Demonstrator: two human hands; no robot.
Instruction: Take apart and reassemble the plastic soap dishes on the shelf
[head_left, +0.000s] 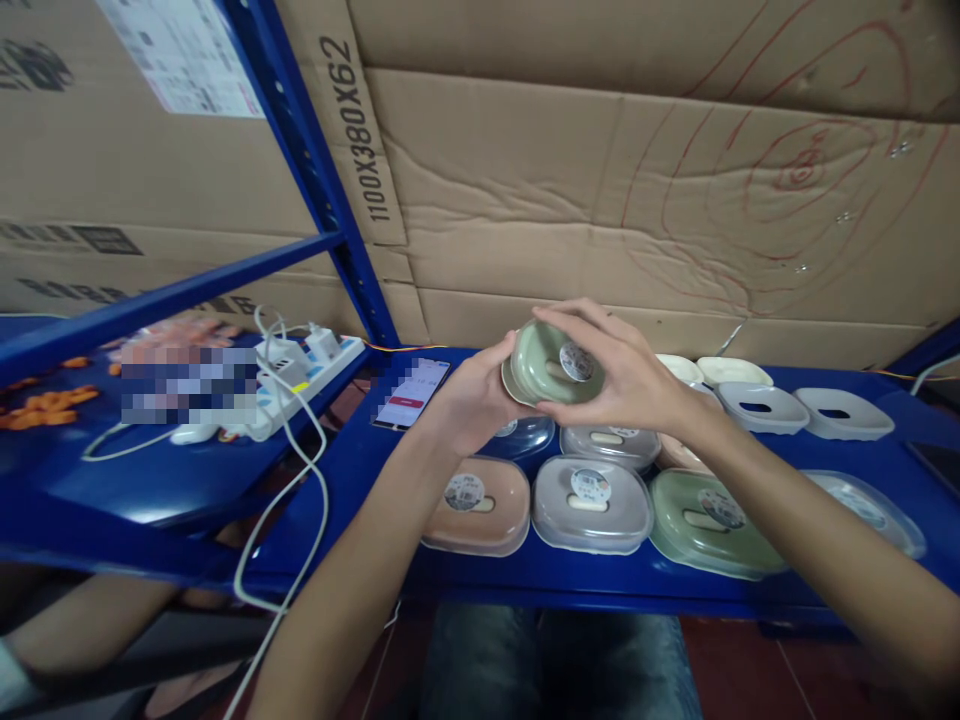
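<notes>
A green soap box (541,362) with a clear lid and a round label is held tilted above the blue shelf. My left hand (480,400) grips its left side, thumb up along the edge. From the right, my right hand (619,365) wraps over it, fingers on top and thumb below. Under my hands sit lidded boxes of the same shape: a pink one (478,515), a grey one (592,525), a green one (712,530) and a dark blue one (529,440), partly hidden by my hands. Another grey box (611,450) stands behind.
White trays with oval holes (761,408) stand at the back right, near cream pieces (735,372). A phone (411,395) lies left of my hands. On the left shelf are a power strip (330,365), cables and orange pieces (49,405). Cardboard (525,200) walls the back. Another person's arm (90,620) shows lower left.
</notes>
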